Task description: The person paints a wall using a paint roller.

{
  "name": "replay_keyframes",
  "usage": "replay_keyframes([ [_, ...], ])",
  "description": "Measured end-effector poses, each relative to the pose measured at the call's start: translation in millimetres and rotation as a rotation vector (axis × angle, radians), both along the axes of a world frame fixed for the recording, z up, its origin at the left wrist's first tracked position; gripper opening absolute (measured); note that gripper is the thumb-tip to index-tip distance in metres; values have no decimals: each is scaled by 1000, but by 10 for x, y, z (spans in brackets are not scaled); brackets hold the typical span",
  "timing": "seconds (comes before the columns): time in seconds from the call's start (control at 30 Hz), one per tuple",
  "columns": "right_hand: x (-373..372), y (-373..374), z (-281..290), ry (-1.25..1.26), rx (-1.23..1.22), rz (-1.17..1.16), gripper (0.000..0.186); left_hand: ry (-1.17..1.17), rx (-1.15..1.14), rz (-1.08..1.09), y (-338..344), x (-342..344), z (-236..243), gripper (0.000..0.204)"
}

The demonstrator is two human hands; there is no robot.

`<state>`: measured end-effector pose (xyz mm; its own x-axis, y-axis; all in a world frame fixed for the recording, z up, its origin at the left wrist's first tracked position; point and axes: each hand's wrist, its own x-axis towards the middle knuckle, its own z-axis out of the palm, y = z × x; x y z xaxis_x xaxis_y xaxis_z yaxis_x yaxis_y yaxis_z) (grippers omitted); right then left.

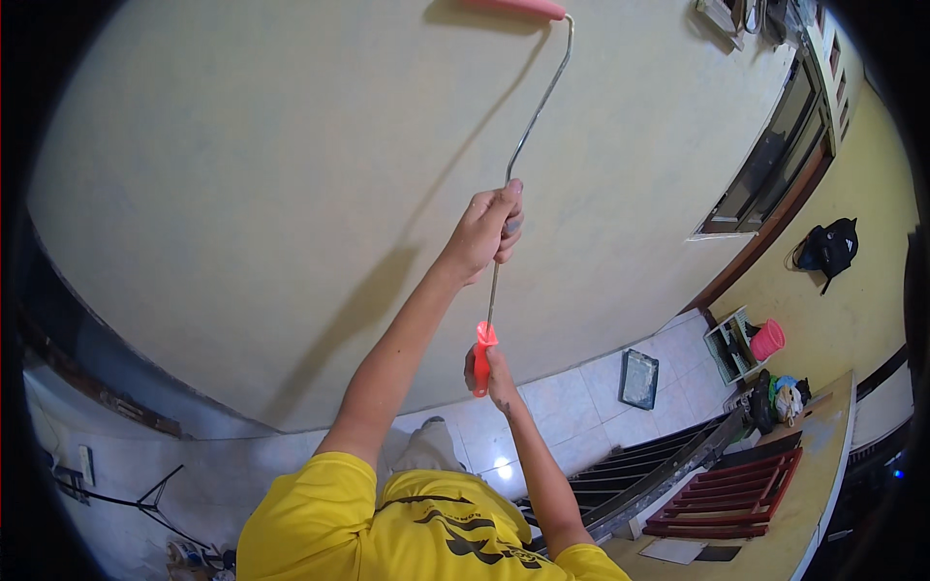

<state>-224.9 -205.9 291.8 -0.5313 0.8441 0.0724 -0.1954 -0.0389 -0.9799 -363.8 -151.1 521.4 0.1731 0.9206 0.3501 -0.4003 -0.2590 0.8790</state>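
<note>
A paint roller with a bent metal rod (540, 105) stretches up in front of me. Its pink roller sleeve (523, 7) is at the top edge, against or close to the pale wall (242, 174); I cannot tell whether it touches. My left hand (484, 230) is closed round the rod partway up, with greyish smudges on its fingers. Lower down, my right hand (494, 373) grips the orange-red handle (484, 360). The rod and my left arm throw shadows on the wall.
On the tiled floor lies a paint tray (639, 379). A small rack (731, 349) with a pink bucket (767, 340) stands by the yellow wall, below a hanging black cap (831, 250). Black metal railings (649, 455) and a red slatted frame (727, 494) are at my right. A window (765, 155) is upper right.
</note>
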Motion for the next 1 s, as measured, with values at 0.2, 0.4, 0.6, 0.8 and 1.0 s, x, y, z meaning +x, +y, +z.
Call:
replay_keyframes([
  [0.2,37,-100,-895,-35,-3,17,72,80,-97,97,-87,61,-873,47],
  [0.4,355,-774,-2171,-237,-197,96,60,200,-254,242,-509,243,-2401,47],
  [0.6,445,-914,-2031,-210,-313,94,56,157,-320,183,-593,249,-2400,47],
  [0.8,118,-304,-562,-212,16,-179,56,81,-70,134,-169,50,-716,46],
  [1.0,19,171,241,-73,38,-82,58,93,20,-3,50,-68,407,46],
])
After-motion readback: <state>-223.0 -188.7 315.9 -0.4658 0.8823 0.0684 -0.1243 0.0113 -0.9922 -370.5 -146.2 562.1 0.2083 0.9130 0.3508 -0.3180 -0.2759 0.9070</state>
